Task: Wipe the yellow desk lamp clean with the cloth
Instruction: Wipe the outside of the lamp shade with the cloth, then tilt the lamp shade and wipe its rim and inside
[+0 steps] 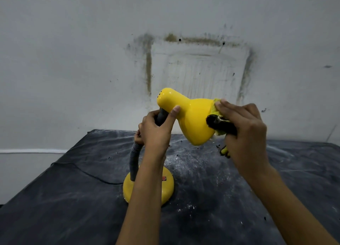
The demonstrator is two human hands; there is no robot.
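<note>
Yellow desk lamp (191,119) is sitting pretty much dead centre on the table (73,198), which has a dark cover dusted with white powder and little specks. Its round yellow base (149,187) is flat on that cover, with a small red switch (163,178) on top. The grey bendy neck (135,158) curves up from the base, and the shade is tipped sideways so the wide mouth faces right.

Left hand (156,132) is wrapped around the neck just under the shade, fingers curled tight, with the thumb lying against the narrow end of the shade. Right hand (244,132) has a bunched-up cloth (219,124) gripped in its fingers, pressed against the rim of the shade's wide end. The cloth looks yellow with a big blackish patch, and a bit of it dangles below the hand.

A thin black cord (82,171) trails from the base off to the left across the cover. Behind it all is a pale wall (73,42) with a grubby brownish rectangular outline (198,64) on it, right above the lamp.
</note>
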